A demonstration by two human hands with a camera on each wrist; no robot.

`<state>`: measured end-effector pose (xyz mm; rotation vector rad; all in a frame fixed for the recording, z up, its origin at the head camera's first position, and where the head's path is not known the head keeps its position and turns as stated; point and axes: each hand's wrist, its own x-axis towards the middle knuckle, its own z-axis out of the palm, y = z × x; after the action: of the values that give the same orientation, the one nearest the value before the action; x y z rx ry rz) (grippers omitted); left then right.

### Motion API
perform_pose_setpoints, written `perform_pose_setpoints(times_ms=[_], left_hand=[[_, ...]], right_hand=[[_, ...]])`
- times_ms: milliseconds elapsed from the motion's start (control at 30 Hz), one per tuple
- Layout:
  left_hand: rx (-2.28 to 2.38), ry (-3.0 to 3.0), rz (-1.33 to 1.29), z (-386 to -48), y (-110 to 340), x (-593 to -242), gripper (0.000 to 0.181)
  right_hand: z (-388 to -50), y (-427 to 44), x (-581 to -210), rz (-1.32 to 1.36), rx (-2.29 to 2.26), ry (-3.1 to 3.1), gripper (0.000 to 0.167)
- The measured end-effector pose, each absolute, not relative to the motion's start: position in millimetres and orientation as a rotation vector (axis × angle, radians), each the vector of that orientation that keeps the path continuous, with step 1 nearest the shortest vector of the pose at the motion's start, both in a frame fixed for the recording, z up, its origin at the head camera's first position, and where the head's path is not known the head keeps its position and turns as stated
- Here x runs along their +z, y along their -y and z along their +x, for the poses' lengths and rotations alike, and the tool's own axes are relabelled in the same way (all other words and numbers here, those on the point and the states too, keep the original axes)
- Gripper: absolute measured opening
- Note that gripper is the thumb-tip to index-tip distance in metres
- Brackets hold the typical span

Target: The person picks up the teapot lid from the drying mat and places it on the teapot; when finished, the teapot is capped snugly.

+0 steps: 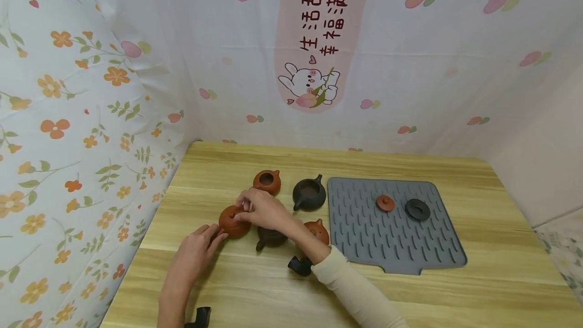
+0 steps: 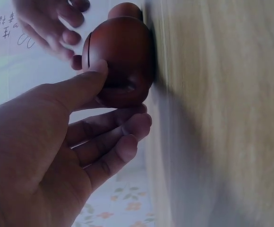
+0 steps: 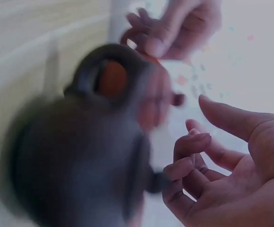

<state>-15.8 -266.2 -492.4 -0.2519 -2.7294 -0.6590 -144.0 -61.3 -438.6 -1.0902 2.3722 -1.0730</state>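
A reddish-brown clay teapot (image 1: 234, 228) with its lid on stands on the left part of the table. My left hand (image 1: 195, 251) pinches it at the handle side, the thumb lying against the body in the left wrist view. Over the lid's knob hovers my right hand (image 1: 264, 209). In the right wrist view the right thumb and fingers are spread, with a gap between them and the red knob (image 3: 177, 99). A dark lidded teapot (image 3: 75, 165) looms blurred beside the right hand; the head view shows it partly covered by that hand.
Behind are a small open reddish pot (image 1: 273, 186) and an open black pot (image 1: 309, 196). Another reddish pot (image 1: 319, 229) is partly hidden by my right forearm. On a grey ridged mat (image 1: 378, 247) to the right lie a red lid (image 1: 385, 203) and a black lid (image 1: 417, 210).
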Motion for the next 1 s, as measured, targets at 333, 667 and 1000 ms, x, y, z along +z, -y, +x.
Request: perform_pose_setpoints(times_ms=[333, 667, 1000], left_hand=[[-0.632, 2.646, -0.118, -23, 253, -471, 0.012], [-0.556, 2.631, -0.391, -58, 207, -453, 0.013], [-0.518, 2.666, -0.502, -89, 147, -443, 0.023]], right_hand=[[-143, -64, -415, -0.891, -1.285, -2.476, 0.015], [-129, -210, -431, -0.409, -1.264, -2.738, 0.026], [-130, -299, -460, -0.081, -1.338, -2.974, 0.033]])
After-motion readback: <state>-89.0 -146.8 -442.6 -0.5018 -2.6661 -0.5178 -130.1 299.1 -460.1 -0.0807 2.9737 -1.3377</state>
